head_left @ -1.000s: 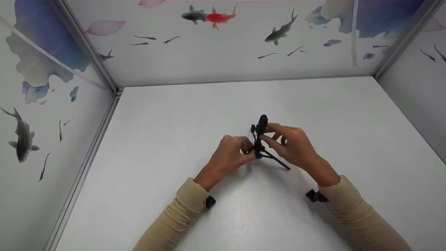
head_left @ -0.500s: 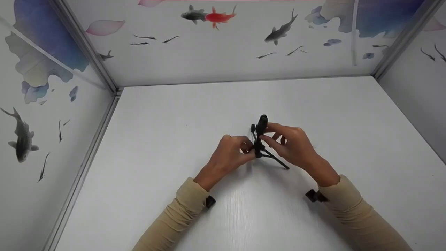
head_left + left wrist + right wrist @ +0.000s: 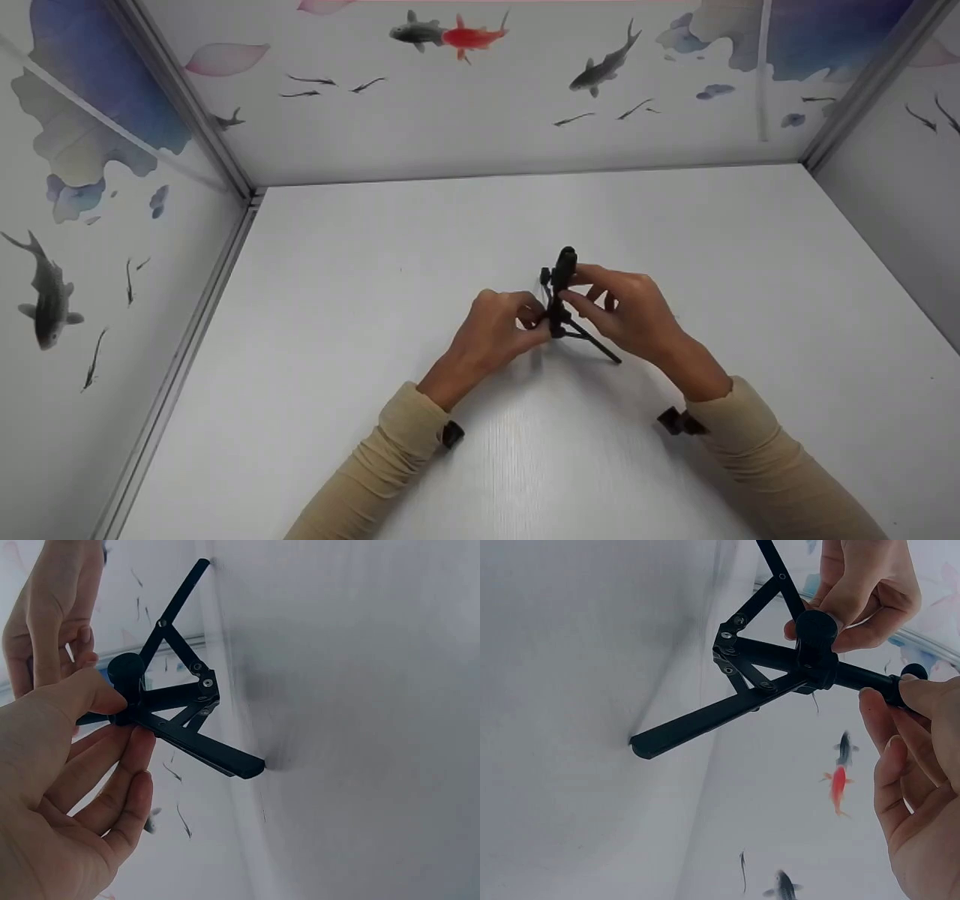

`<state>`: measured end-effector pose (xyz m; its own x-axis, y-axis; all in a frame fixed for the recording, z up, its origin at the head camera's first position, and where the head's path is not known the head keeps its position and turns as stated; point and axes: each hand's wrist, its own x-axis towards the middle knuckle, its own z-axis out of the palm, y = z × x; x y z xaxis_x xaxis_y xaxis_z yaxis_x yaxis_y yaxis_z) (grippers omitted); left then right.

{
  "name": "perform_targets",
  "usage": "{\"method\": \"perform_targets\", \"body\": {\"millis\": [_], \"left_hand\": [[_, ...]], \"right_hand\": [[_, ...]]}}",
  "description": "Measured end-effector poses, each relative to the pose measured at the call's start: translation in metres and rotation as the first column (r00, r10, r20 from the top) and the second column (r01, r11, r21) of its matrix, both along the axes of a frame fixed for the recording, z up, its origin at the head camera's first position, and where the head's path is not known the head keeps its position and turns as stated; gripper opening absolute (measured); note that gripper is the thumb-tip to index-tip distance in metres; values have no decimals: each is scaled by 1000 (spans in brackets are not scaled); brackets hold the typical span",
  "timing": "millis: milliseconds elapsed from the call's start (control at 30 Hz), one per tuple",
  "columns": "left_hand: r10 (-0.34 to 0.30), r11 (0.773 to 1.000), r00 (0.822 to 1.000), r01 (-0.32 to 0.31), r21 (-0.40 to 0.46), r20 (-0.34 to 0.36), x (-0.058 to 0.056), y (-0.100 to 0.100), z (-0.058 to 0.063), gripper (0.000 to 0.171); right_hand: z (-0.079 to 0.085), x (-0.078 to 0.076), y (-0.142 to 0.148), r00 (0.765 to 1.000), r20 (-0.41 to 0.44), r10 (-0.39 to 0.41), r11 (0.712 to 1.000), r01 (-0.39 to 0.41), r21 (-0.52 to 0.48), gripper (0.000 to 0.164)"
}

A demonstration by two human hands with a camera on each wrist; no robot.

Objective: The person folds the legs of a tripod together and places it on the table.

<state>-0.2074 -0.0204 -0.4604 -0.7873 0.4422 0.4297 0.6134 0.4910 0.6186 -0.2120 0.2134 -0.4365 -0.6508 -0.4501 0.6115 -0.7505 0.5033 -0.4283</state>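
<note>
A small black tripod (image 3: 555, 315) stands on the white table with its hinged legs spread. In the left wrist view, two legs and their braces (image 3: 196, 675) show clearly. My left hand (image 3: 491, 326) pinches the tripod near its leg hub, beside a round black knob (image 3: 817, 628). Higher up, my right hand (image 3: 626, 307) holds the centre column (image 3: 859, 679) between thumb and fingers. The black top part (image 3: 566, 262) rises just above the right fingertips. Part of the hub is hidden behind the left fingers.
The white tabletop (image 3: 360, 247) is bounded by a back wall (image 3: 480, 127) printed with fish and a left wall (image 3: 97, 285). A small black device (image 3: 452, 435) sits at the left cuff, another black device (image 3: 681, 421) at the right cuff.
The tripod's front leg has drawn in very slightly toward the column. Both hands stay in nearly the same place, with their holds unchanged.
</note>
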Motion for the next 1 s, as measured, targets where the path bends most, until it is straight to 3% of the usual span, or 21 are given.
{"method": "perform_targets", "body": {"millis": [1000], "left_hand": [[-14, 998, 1000, 15, 68, -5, 0, -1, -1, 6]], "right_hand": [[0, -1, 1, 1000, -21, -6, 1000, 6, 0, 37]]}}
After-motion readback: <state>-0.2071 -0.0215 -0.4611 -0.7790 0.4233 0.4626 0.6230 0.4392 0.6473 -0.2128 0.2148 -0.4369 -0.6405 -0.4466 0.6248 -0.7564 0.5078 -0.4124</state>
